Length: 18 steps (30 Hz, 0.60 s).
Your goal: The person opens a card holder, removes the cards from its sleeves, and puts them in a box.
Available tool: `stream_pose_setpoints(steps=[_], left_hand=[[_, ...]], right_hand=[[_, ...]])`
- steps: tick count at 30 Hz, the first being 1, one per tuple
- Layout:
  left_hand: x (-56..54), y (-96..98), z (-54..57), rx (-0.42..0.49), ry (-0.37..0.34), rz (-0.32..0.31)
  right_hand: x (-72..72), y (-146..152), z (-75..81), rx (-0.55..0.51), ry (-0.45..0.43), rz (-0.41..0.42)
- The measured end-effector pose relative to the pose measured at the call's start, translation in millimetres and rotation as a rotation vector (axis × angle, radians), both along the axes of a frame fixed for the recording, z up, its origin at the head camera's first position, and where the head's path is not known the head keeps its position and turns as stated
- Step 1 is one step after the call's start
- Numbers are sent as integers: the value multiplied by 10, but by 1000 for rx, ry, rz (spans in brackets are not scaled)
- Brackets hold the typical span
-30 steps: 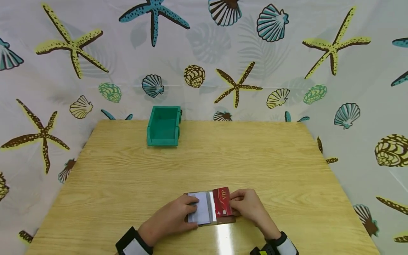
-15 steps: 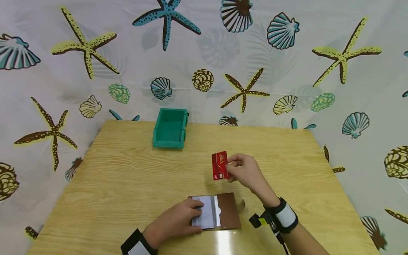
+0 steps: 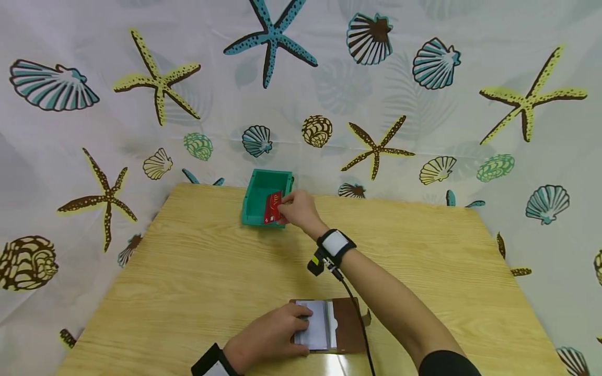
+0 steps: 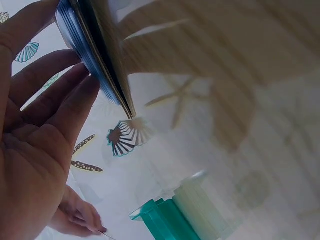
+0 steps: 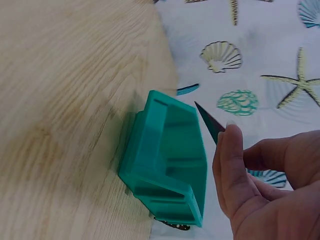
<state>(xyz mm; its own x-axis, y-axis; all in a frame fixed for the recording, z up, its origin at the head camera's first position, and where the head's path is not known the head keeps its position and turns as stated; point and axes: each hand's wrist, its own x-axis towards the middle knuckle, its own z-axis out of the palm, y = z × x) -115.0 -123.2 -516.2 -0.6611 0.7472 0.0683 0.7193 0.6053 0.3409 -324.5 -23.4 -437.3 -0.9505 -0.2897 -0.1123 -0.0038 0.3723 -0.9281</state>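
My right hand (image 3: 301, 210) pinches a red VIP card (image 3: 272, 208) by its right edge, over the front of the green bin (image 3: 250, 204). In the right wrist view the card (image 5: 208, 121) is edge-on beside the bin's opening, between fingertips and thumb. A brown card wallet (image 3: 348, 328) lies spread on the table near the front edge. My left hand (image 3: 273, 330) rests on its left side, fingers extended over the clear sleeves (image 3: 312, 326). In the left wrist view those fingers touch the edge of the sleeve stack (image 4: 95, 55).
The wooden table (image 3: 211, 271) ends at a white cloth (image 3: 291, 104) printed with starfish and shells. A black cable (image 3: 352, 297) runs from the right wrist camera (image 3: 316, 265) across the wallet. The wallet's strap (image 3: 367, 317) sticks out at its right.
My right hand has drawn the red card off the wallet's right side and carried it up and leftward to the green bin. My left hand has stayed on the wallet.
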Motion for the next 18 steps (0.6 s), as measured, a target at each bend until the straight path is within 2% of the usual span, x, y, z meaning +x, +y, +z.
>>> stream_pose_setpoints(steps=[4, 7, 12, 18], left_hand=[[6, -5, -7, 1, -16, -2], [6, -2, -21, 12, -54, -7], [-4, -9, -63, 32, -52, -21], [-26, -59, -41, 34, -39, -5]], right_hand=[[-149, -241, -120, 135, 107, -5], [-223, -357, -223, 243, 160, -21], [-314, -501, -368, 315, 181, -76], [-387, -680, -434, 430, 282, -114]])
